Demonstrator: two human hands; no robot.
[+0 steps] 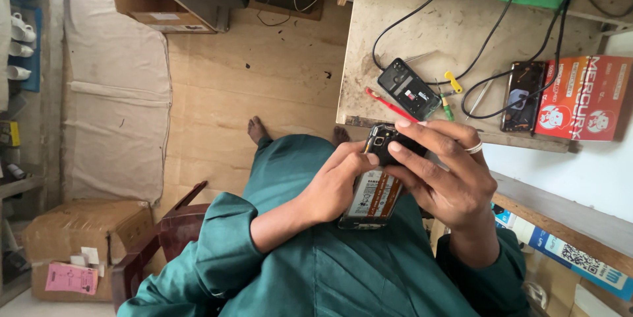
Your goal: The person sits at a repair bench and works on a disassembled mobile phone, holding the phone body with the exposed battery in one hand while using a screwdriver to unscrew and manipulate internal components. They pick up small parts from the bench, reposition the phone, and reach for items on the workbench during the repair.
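- We hold an opened phone (376,182) between both hands, low in front of us above our lap in the green garment (310,271); its back is off, so the battery with its white and orange label faces up at us.
- The phone's long axis runs on a slant, from its camera end up near the edge of the workbench (455,27) down and to the left toward our body. The camera end points away from us, the bottom end toward us.
- Our left hand (333,188) comes in from the lower left and closes around the phone's left edge, its thumb and fingers curled and pressing near the top of the battery.
- Our right hand (445,172), with a ring on one finger, wraps the phone from the right; its fingers reach across the camera end, fingertips lying on the dark upper part. Neither hand is spread: both are clasped on the phone.
- Both hands touch the phone; the right covers the far end, the left the middle. The bottom end sticks out bare below them.
- On the workbench, beyond the hands, lies a second opened phone (409,88), tilted, with a red-handled tool (389,105) just beside it and a yellow and green tool (448,93) near it.
- Further right lies a dark phone (522,96) under black cables (488,33), touching a red box (587,96).
- At lower left a cardboard box (79,231) stands on the floor, well apart from us.
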